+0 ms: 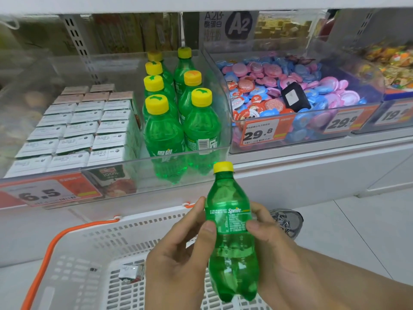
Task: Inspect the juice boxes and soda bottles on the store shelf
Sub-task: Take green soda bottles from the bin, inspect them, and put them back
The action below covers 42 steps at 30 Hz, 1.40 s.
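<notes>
Hands meet low in the middle of the frame around a green soda bottle (232, 233) with a yellow cap, held upright above a white basket (89, 253). The left hand (176, 262) curls round the bottle's left side, thumb pressed on the label and fingertips reaching behind it. The right hand (268, 240) grips the right side, thumb on the label's edge, fingers wrapped behind. The label faces the camera and reads "Sprite".

The basket has an orange handle (44, 253) along its left side and a small crumpled silver wrapper (130, 274) lying on its floor.

Above, in the centre of the frame, a clear shelf bin (178, 162) holds seven more green bottles (176, 108) in two rows, all upright with yellow caps. Just left of them in the same bin stand juice boxes (85, 130), packed tight in three columns, white tops showing. A price tag (42, 193) at lower left of the bin reads 6.5.

To the right a second clear bin (290, 139) is heaped with round pink, blue and red packets (279, 86), with a black pouch (295, 98) lying on top; its tags read 29.8. A grey shoe (288, 220) shows on the tiled floor right of the hands.
</notes>
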Available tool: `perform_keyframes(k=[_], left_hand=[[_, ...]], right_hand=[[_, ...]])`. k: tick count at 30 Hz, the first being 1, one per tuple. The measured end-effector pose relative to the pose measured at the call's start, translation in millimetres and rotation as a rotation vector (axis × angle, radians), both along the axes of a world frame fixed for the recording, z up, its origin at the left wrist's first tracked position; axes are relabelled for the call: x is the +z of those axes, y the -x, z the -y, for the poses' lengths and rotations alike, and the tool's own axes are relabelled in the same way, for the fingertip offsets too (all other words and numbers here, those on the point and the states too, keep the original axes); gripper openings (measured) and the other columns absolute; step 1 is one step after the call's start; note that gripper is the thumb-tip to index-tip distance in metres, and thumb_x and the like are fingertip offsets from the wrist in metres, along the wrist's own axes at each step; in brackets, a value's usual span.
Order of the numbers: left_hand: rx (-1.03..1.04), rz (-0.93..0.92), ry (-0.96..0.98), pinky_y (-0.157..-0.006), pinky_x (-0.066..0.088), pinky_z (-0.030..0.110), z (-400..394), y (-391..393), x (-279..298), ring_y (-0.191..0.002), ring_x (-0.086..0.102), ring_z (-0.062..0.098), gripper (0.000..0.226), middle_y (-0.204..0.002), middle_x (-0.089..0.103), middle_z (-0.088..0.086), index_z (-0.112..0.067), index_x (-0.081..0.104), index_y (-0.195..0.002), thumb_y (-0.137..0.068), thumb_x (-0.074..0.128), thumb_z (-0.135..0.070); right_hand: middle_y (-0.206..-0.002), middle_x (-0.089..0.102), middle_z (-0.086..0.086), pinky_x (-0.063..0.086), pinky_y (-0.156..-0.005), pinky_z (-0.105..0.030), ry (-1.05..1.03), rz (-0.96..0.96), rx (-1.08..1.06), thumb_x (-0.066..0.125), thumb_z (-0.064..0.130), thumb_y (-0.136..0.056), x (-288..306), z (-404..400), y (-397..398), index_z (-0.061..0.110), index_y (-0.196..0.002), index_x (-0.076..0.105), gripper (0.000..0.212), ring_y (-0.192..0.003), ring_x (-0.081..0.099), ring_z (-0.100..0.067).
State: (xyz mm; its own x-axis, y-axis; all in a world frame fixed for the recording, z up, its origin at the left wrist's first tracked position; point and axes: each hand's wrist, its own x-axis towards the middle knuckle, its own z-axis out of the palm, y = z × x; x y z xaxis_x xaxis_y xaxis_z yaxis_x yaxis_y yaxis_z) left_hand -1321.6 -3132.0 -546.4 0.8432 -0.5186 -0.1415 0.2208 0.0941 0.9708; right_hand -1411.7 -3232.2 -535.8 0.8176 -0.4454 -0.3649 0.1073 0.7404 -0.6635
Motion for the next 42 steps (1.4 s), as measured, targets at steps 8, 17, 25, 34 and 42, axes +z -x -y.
perform_keyframes(k=[8, 17, 25, 34, 42], left_hand=[[-0.155, 0.166, -0.008, -0.077, 0.055, 0.016, -41, 11, -7, -0.103, 0.071, 0.008, 0.064, -0.110, 0.075, -0.011, -0.041, 0.068, -0.120, -0.068, 0.088, -0.011], [-0.234, 0.497, -0.398, -0.096, 0.045, 0.010, -104, -25, -56, -0.116, 0.057, -0.009, 0.077, -0.126, 0.058, -0.037, -0.064, 0.047, -0.127, -0.073, 0.086, -0.024], [0.256, 0.607, -0.924, -0.100, 0.036, 0.026, -220, -116, -121, -0.117, 0.055, 0.029, 0.045, -0.121, 0.059, 0.004, -0.012, 0.061, -0.125, -0.083, 0.074, -0.009], [0.394, 0.425, -0.883, -0.088, 0.035, 0.006, -247, -135, -151, -0.100, 0.055, 0.001, 0.041, -0.120, 0.064, -0.010, -0.022, 0.067, -0.122, -0.089, 0.055, 0.000], [0.421, 0.383, -0.861, -0.088, 0.041, 0.018, -245, -135, -149, -0.097, 0.057, 0.004, 0.040, -0.117, 0.065, -0.012, -0.024, 0.067, -0.120, -0.089, 0.055, -0.002]], right_hand=[[-0.123, 0.067, -0.015, 0.059, -0.087, -0.037, 0.362, -0.075, 0.185, 0.085, 0.023, -0.073, 0, -3, 7, 0.025, -0.117, 0.062, 0.050, -0.106, 0.070, -0.026], [-0.106, 0.074, 0.013, 0.061, -0.076, -0.032, 0.972, -0.326, 0.520, 0.086, 0.041, -0.074, -35, -26, -28, 0.044, -0.112, 0.060, 0.046, -0.091, 0.074, -0.011], [-0.103, 0.059, 0.013, 0.053, -0.079, -0.027, 1.154, -0.426, 0.542, 0.093, 0.023, -0.063, -146, -74, -101, 0.021, -0.103, 0.055, 0.055, -0.097, 0.061, -0.016], [-0.103, 0.062, 0.004, 0.040, -0.079, -0.019, 1.107, -0.630, 0.509, 0.091, 0.021, -0.069, -237, -105, -148, 0.021, -0.107, 0.057, 0.051, -0.097, 0.057, -0.016], [-0.112, 0.062, 0.007, 0.046, -0.093, -0.030, 1.155, -0.617, 0.513, 0.090, 0.031, -0.071, -248, -108, -139, 0.030, -0.115, 0.052, 0.058, -0.110, 0.058, -0.017]])
